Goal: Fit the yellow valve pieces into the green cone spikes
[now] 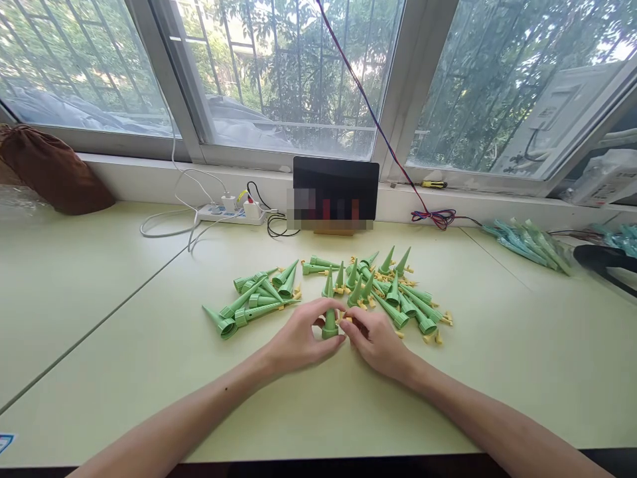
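My left hand [302,337] is closed around a green plastic plant watering spike [329,320], which stands upright on its wide base with the tip pointing up. Close against it from the right, my right hand [377,338] pinches a small yellow valve [347,319] at the spike's side; the fingers partly cover it. Behind both hands several upright green spikes [355,292] carry yellow valves. To the left lies a loose pile of green spikes [259,300]. More spikes [421,309] and loose yellow valves [438,337] are spread to the right.
A dark tablet [336,189] stands against the window wall. Left of it are a power strip [231,212] and white cables. A brown bag [54,169] sits at the far left. Bagged light-blue and green pieces [530,245] and a black object [607,262] lie right.
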A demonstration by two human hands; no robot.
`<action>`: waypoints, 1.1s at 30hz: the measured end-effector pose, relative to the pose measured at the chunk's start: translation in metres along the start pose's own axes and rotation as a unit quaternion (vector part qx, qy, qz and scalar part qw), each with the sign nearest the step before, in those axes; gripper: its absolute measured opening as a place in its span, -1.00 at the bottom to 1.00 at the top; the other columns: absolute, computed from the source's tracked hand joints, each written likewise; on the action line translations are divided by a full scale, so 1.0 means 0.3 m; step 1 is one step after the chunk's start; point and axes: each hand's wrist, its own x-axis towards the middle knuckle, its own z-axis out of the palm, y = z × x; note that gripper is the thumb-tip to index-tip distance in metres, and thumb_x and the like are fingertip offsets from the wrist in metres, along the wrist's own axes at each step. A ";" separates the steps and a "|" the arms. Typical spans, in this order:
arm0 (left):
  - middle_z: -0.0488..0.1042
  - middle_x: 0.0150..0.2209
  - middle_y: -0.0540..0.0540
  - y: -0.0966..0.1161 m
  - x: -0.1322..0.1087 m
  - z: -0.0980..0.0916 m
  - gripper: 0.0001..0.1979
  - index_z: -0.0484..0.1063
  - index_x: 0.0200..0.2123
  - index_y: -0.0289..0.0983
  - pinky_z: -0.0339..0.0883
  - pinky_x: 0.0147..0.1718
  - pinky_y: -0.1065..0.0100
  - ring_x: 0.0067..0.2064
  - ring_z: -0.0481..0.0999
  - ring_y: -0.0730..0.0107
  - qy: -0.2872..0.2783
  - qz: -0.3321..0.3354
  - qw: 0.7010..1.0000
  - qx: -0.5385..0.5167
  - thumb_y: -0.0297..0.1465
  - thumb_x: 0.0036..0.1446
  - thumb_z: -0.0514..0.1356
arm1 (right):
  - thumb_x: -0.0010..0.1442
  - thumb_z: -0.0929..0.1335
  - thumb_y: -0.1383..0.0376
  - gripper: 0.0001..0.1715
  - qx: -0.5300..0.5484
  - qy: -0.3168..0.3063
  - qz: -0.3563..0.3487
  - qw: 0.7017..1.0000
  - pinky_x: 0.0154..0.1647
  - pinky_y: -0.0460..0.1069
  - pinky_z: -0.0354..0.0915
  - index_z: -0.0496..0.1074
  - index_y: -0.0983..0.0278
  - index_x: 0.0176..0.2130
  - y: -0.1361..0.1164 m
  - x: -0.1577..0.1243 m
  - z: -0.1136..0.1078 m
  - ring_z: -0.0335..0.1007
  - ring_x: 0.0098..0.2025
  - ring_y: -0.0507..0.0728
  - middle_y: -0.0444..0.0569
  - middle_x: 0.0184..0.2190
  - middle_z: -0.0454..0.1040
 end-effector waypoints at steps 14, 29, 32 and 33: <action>0.53 -0.09 -0.01 -0.003 -0.001 0.001 -0.65 0.43 -0.02 -0.16 0.40 -0.22 0.39 -0.20 0.46 0.43 0.001 -0.002 1.000 0.001 -0.44 0.08 0.25 | 0.41 0.23 0.20 -0.69 -0.001 -0.002 0.000 1.000 -0.44 -0.08 0.11 0.35 0.26 -0.35 -0.005 0.002 -0.004 0.18 -0.53 0.01 -0.18 -0.57 0.34; 0.53 -0.08 -0.02 0.005 0.000 -0.002 -0.64 0.44 -0.03 -0.17 0.41 -0.20 0.40 -0.12 0.49 0.39 -0.003 0.000 1.000 0.002 -0.47 0.07 0.23 | 0.39 0.25 0.20 -0.75 -0.007 0.007 0.000 1.000 -0.46 -0.08 0.09 0.41 0.27 -0.27 0.000 0.001 -0.003 0.15 -0.52 0.01 -0.18 -0.56 0.31; 0.54 -0.10 -0.02 0.005 -0.001 -0.001 -0.65 0.44 -0.02 -0.16 0.42 -0.20 0.39 -0.16 0.48 0.40 -0.003 0.002 1.000 0.004 -0.45 0.08 0.24 | 0.41 0.22 0.19 -0.64 -0.010 0.004 0.001 1.000 -0.46 -0.07 0.08 0.37 0.27 -0.39 -0.001 0.001 -0.002 0.13 -0.52 0.02 -0.17 -0.58 0.27; 0.53 -0.09 -0.02 0.004 0.000 -0.001 -0.65 0.44 -0.02 -0.17 0.42 -0.20 0.38 -0.18 0.48 0.40 -0.002 0.001 1.000 0.004 -0.44 0.09 0.23 | 0.41 0.22 0.18 -0.64 -0.005 0.004 0.004 1.000 -0.46 -0.07 0.08 0.37 0.27 -0.37 -0.002 0.001 -0.002 0.14 -0.52 0.02 -0.17 -0.59 0.27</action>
